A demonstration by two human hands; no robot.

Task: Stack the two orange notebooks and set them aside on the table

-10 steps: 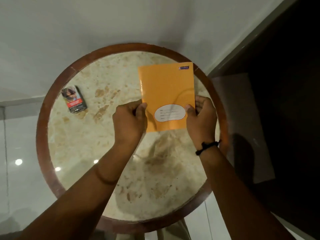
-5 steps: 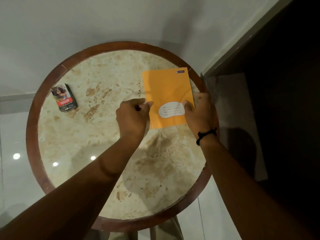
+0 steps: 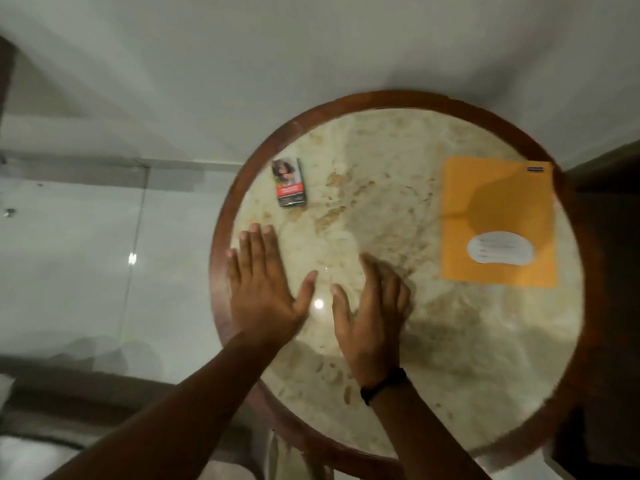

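Label text on orange notebook (image 3: 498, 216) blurred; 2nd notebook can't tell.

The notebooks (image 3: 498, 220) lie flat on the right side of the round table (image 3: 433, 341), near its rim — only one orange cover shows, so a second one beneath cannot be told apart. The cover is closed and face up, with a white oval label low on it and a small dark logo at its top right corner.
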